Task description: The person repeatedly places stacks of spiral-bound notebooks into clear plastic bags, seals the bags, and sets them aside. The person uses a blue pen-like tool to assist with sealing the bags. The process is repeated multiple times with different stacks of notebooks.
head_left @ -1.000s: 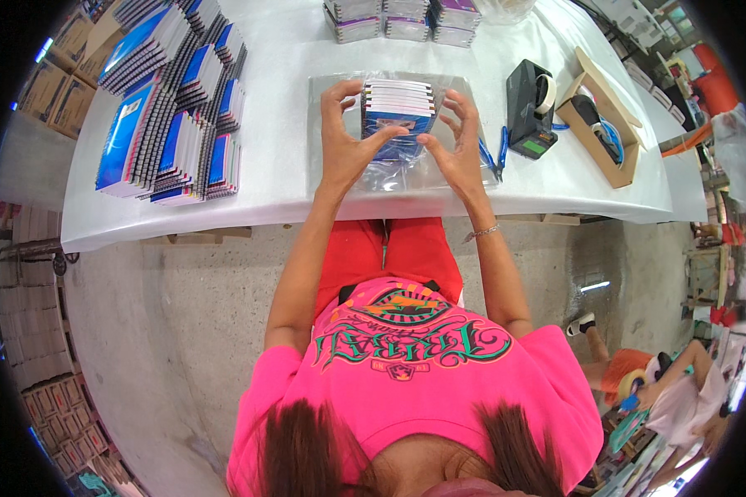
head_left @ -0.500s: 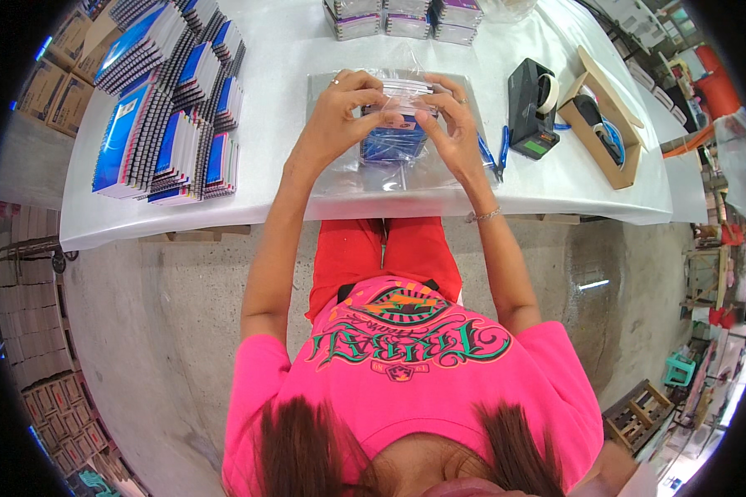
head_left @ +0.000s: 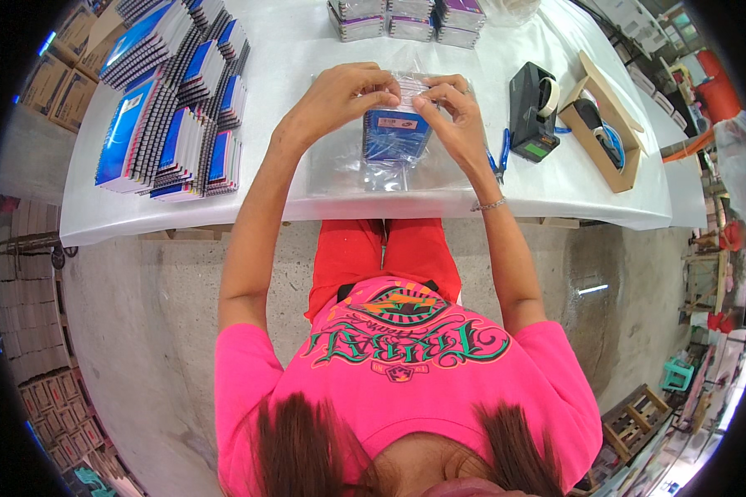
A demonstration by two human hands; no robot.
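Observation:
A small bundle of blue-covered spiral notebooks (head_left: 396, 137) stands on the table in front of me, inside a clear plastic bag (head_left: 389, 176). My left hand (head_left: 348, 98) reaches over the bundle's far left corner, its fingers curled and pinching the plastic along the top edge. From the other side my right hand (head_left: 454, 118) closes thumb and fingers on the plastic at the far right corner. White page edges show between the two hands. Under the bundle lies a flat sheet of clear plastic (head_left: 331, 170).
Tall stacks of blue spiral notebooks (head_left: 124, 141) fill the table's left side. Wrapped purple notebooks (head_left: 410, 25) stand at the far edge. Right of my hands are blue-handled cutters (head_left: 502, 157), a black tape dispenser (head_left: 532, 112) and an open cardboard box (head_left: 609, 132) with cables.
My left hand has shifted left and its elbow outward. Both hands have drawn off the front cover, so more of the top notebook shows beneath the plastic.

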